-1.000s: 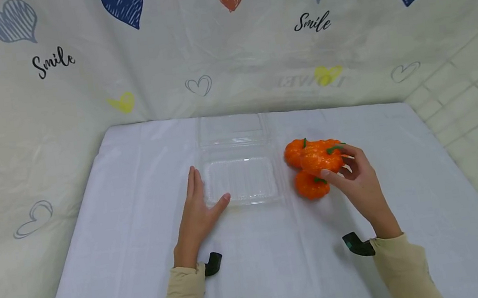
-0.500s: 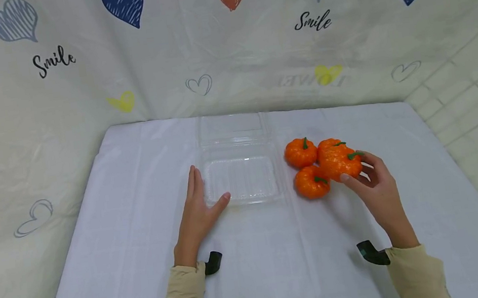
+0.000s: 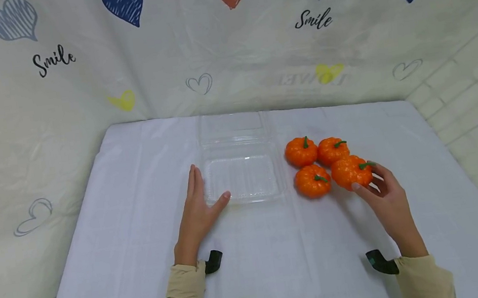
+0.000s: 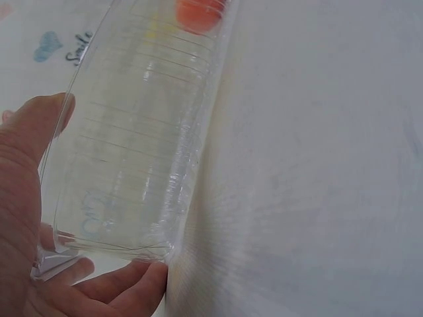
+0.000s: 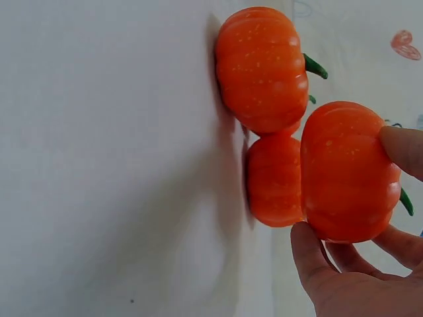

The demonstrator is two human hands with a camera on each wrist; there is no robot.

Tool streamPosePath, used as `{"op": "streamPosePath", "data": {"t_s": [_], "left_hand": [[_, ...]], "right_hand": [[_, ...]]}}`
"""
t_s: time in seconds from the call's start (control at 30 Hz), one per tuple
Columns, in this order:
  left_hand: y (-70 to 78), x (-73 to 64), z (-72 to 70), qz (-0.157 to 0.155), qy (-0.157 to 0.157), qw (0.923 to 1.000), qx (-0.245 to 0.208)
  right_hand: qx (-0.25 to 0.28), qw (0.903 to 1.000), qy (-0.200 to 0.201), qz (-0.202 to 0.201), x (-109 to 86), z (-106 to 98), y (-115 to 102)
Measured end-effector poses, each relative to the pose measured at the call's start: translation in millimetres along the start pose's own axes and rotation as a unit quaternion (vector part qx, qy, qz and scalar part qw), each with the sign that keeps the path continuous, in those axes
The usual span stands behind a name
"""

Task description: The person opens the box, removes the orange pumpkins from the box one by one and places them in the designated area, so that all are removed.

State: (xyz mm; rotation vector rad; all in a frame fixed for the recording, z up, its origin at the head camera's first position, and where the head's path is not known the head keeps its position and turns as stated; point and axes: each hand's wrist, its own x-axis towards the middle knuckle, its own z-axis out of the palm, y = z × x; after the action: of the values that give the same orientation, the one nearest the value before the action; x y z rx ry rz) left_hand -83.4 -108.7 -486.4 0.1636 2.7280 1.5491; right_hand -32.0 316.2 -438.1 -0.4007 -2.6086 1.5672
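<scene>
My right hand [image 3: 391, 202] grips a small orange toy pumpkin [image 3: 349, 171] with a green stem, thumb on one side and fingers on the other. In the right wrist view the held pumpkin [image 5: 350, 173] shows a gap to the white cloth. Beside it on the cloth lie a back-left pumpkin [image 3: 300, 153], a back-right pumpkin [image 3: 332, 151] and a front pumpkin [image 3: 312, 182]. My left hand [image 3: 198, 218] rests at the near left corner of a clear plastic clamshell box [image 3: 245, 202]. Its fingers lie straight along the box's side, the thumb over the front rim [image 4: 56, 142].
The box's raised clear lid [image 3: 231, 126] leans back toward the far table edge. A white cloth [image 3: 262, 265] covers the table. Behind hangs a pale curtain [image 3: 157, 64] printed with hearts and words.
My right hand has moved right and toward me with its pumpkin, from over the other pumpkins to their right side, uncovering them. The left hand and the box stay put.
</scene>
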Motion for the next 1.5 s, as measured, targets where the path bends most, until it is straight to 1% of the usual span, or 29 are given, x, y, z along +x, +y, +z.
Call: {"op": "streamPosePath", "data": {"t_s": [0.37,0.63,1.0,1.3,1.5], "left_hand": [[-0.4,0.8,0.6,0.004,0.002,1.0000,-0.004],[-0.5,0.4,0.2,-0.006,0.002,1.0000,-0.004],[-1.5,1.5,0.7,-0.002,0.002,1.0000,0.000],[0.2,0.4,0.3,-0.002,0.003,1.0000,0.000],[0.1,0.8,1.1,0.000,0.005,1.0000,0.002]], "right_hand": [[-0.005,0.9995,-0.010,0.031,-3.8,2,17],[-0.009,0.9997,-0.014,0.016,-2.9,5,25],[-0.027,0.9993,-0.022,0.014,-2.2,8,27],[-0.029,0.9993,-0.020,0.010,0.0,9,28],[-0.044,0.9986,-0.025,0.013,2.4,10,29]]}}
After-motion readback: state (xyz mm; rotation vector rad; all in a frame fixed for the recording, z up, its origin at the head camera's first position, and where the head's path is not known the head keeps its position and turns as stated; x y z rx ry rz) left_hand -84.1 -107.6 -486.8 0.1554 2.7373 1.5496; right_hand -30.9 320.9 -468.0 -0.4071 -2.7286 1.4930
